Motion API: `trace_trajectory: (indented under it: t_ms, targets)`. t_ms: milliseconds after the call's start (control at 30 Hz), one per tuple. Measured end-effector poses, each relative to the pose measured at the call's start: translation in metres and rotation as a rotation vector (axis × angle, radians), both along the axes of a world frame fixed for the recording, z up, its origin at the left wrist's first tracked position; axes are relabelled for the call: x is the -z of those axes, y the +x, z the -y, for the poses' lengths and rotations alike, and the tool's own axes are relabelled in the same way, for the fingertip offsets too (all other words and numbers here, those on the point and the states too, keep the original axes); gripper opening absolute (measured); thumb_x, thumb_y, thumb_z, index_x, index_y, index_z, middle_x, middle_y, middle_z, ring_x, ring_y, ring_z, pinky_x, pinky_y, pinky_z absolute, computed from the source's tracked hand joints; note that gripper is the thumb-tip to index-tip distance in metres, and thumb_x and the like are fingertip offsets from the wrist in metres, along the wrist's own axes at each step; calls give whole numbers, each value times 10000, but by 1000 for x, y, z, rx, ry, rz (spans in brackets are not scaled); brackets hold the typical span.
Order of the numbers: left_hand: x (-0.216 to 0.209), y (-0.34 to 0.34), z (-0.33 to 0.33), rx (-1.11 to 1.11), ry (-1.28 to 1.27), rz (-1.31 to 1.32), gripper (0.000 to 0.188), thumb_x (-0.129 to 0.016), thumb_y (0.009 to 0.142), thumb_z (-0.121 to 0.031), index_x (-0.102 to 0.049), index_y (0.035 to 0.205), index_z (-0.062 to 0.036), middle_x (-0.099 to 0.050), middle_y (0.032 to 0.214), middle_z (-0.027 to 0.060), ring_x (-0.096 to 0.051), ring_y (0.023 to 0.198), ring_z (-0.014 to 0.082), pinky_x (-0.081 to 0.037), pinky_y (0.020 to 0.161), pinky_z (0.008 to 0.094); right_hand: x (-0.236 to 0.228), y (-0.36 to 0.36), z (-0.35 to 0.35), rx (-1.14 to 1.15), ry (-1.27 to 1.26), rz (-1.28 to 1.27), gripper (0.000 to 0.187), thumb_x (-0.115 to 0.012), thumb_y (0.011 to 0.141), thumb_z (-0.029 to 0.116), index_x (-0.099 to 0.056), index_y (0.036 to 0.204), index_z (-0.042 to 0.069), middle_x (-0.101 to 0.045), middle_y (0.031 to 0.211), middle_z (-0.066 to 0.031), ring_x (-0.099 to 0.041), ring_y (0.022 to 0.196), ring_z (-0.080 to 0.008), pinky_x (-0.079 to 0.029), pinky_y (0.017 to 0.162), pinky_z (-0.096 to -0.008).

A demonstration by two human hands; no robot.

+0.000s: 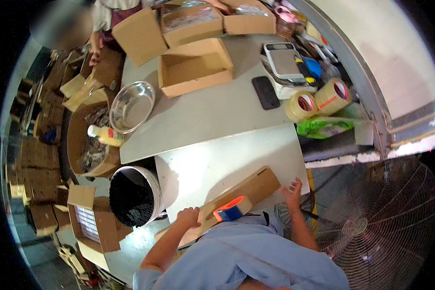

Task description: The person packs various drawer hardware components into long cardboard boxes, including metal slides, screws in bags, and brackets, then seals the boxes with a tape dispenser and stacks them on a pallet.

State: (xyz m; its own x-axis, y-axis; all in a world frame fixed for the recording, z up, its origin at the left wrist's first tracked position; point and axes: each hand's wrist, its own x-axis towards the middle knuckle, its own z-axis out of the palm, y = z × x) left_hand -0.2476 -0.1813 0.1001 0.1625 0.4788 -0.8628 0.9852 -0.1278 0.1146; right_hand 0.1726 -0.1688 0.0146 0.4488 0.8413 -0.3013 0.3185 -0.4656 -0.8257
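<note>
A flattened cardboard box (249, 189) lies slantwise across the near edge of a white table (217, 164). My left hand (188, 216) rests curled on its lower left end. My right hand (293, 192) presses with spread fingers by its upper right end, at the table's edge. An orange and blue tape dispenser (231, 210) sits on the cardboard between my hands; neither hand touches it.
An open cardboard box (194, 67), a steel bowl (132, 105), a black phone (266, 93), a scale (283, 60) and two tape rolls (317, 100) are on the grey table. A black-lined bin (133, 195) stands left. A floor fan (382, 222) is right. Another person (104, 21) works at the far end.
</note>
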Motion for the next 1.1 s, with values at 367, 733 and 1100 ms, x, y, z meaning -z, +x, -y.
trace_trajectory:
  t_ms: [367, 733, 1100]
  targets:
    - [79, 169, -129, -66, 218, 1088, 930, -803, 653, -229, -257, 1396, -105, -408, 1349, 205, -452, 1211, 361, -376, 1007, 400, 7, -104, 4, -226, 293, -124, 899, -779, 683, 119, -202, 1373, 106, -343, 1331, -156, -448, 1179, -287, -403, 983, -383]
    - [59, 174, -153, 119, 351, 512, 668, -744, 559, -590, -680, 1008, -98, -519, 1195, 112, -465, 1107, 339, -405, 934, 408, 14, -113, -2, -99, -183, 76, 791, -811, 609, 437, -494, 1203, 21, -415, 1203, -207, -461, 1095, -316, -412, 935, -399]
    - [87, 179, -151, -225, 260, 666, 559, -847, 483, -484, -690, 857, -100, -570, 1095, 57, -481, 1088, 284, -377, 908, 464, 14, -97, -12, -52, -151, -507, 462, -803, 670, 303, -577, 947, 11, -483, 977, -107, -496, 934, -201, -440, 793, -314]
